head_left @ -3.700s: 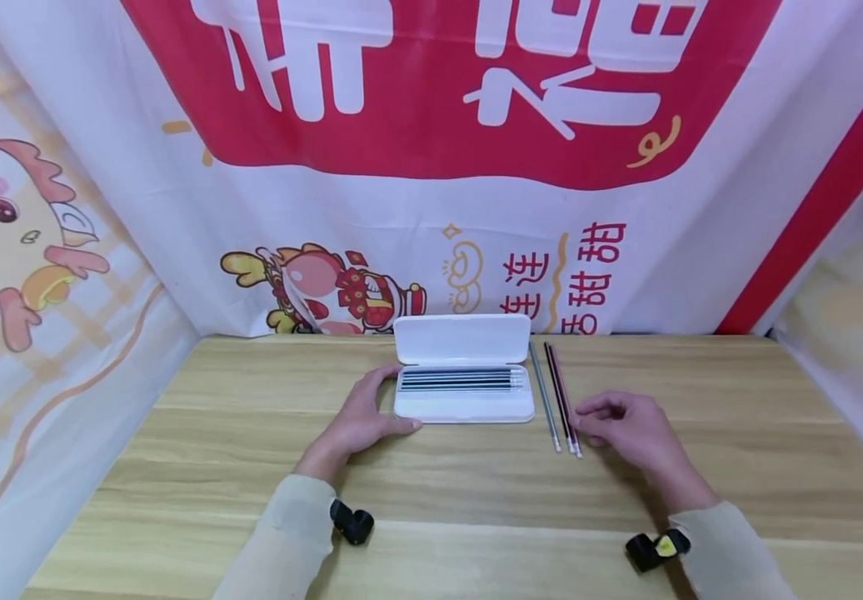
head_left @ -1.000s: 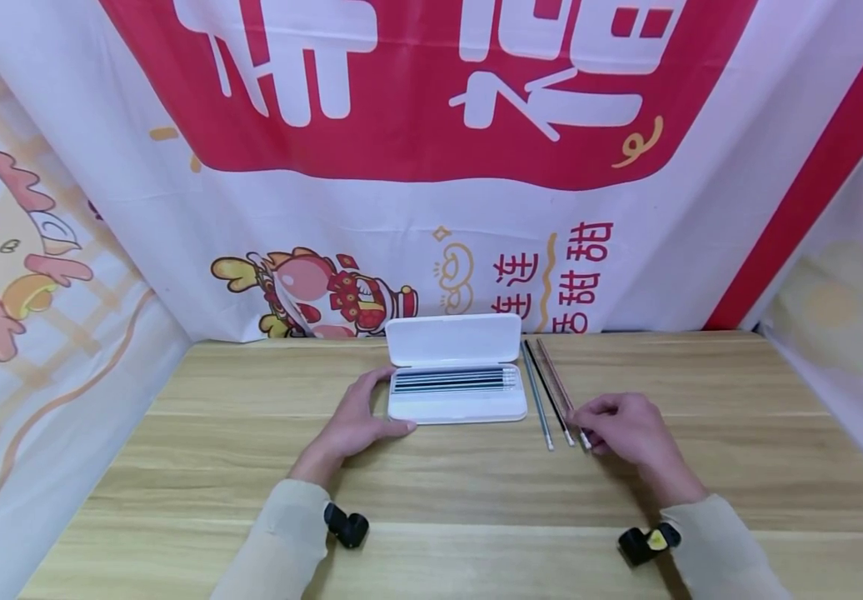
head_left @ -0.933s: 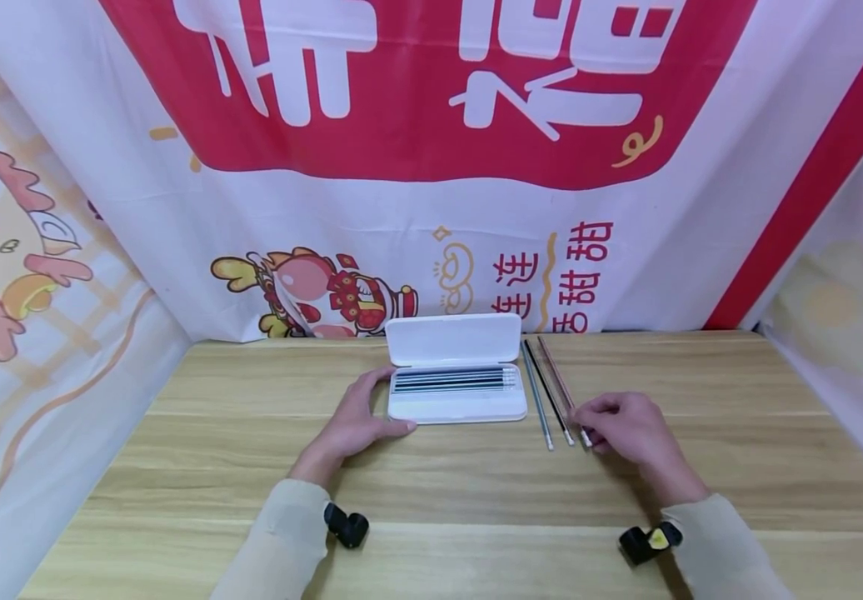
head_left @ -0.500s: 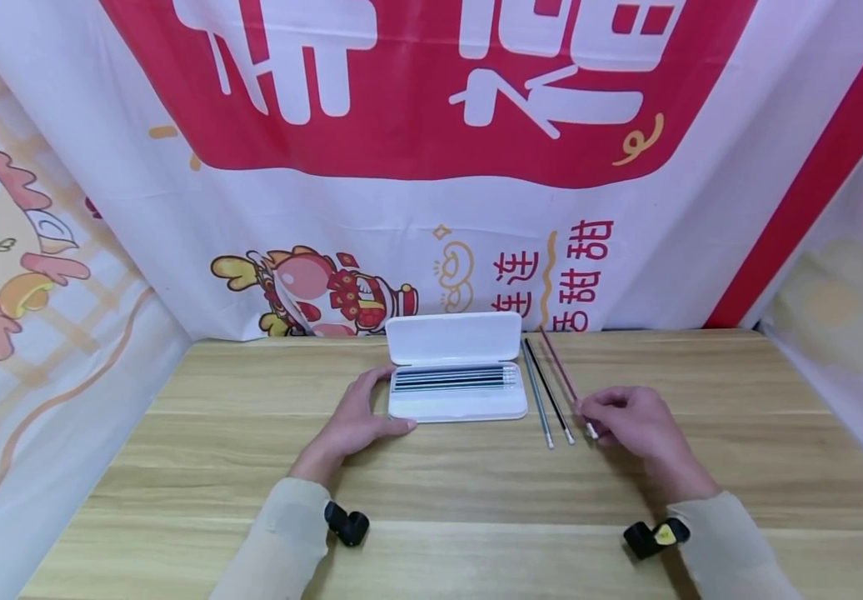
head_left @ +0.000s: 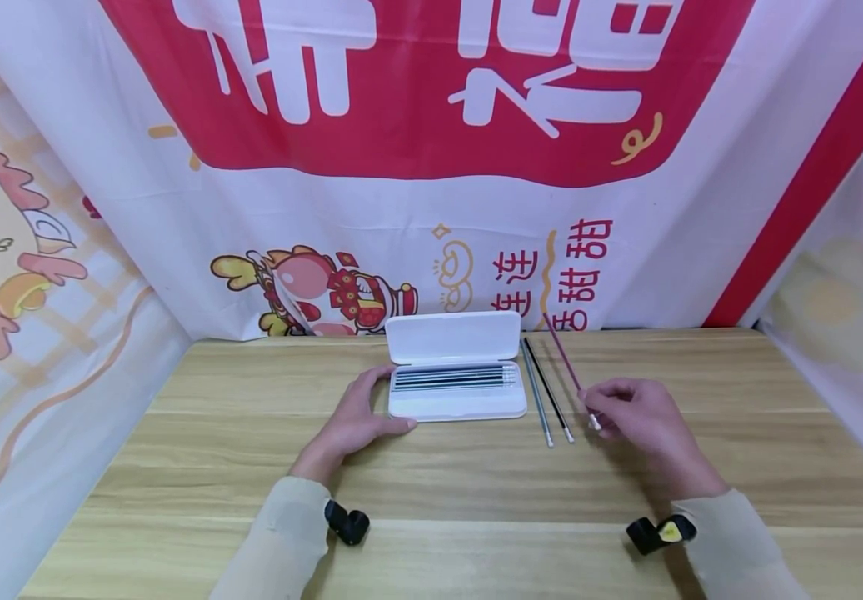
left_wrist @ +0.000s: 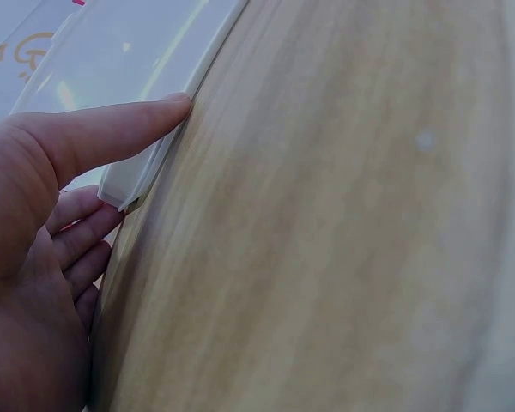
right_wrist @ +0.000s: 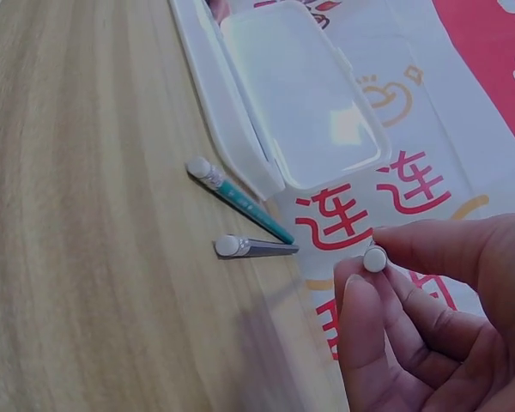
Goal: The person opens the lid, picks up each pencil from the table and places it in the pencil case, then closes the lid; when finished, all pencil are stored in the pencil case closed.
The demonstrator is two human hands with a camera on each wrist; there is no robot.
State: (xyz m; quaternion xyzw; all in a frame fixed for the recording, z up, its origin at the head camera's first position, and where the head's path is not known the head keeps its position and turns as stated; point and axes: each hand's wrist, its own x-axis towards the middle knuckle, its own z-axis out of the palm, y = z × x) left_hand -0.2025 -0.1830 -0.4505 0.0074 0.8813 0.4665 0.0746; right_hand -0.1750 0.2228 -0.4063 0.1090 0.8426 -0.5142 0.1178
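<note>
A white pencil case (head_left: 457,407) lies with its lid up and several pencils (head_left: 450,377) side by side inside. My left hand (head_left: 356,417) holds the case's left end, thumb (left_wrist: 120,129) along the front edge and fingers at the back corner. To the right, my right hand (head_left: 634,412) pinches a purple-pink pencil (head_left: 565,357) near its white eraser end, its far end slanting up and away. In the right wrist view that eraser (right_wrist: 375,259) shows between thumb and fingers. A teal pencil (head_left: 539,400) and a black pencil (head_left: 550,392) lie on the table between case and right hand.
The wooden table (head_left: 476,492) ends at the back against a printed cloth (head_left: 431,217) in white and red. The raised lid (head_left: 454,336) stands close to this cloth. More cloth hangs at both sides.
My right hand has taken the purple-pink pencil from beside the black one, drawn it right and lifted it off the table. The left hand keeps its place on the case.
</note>
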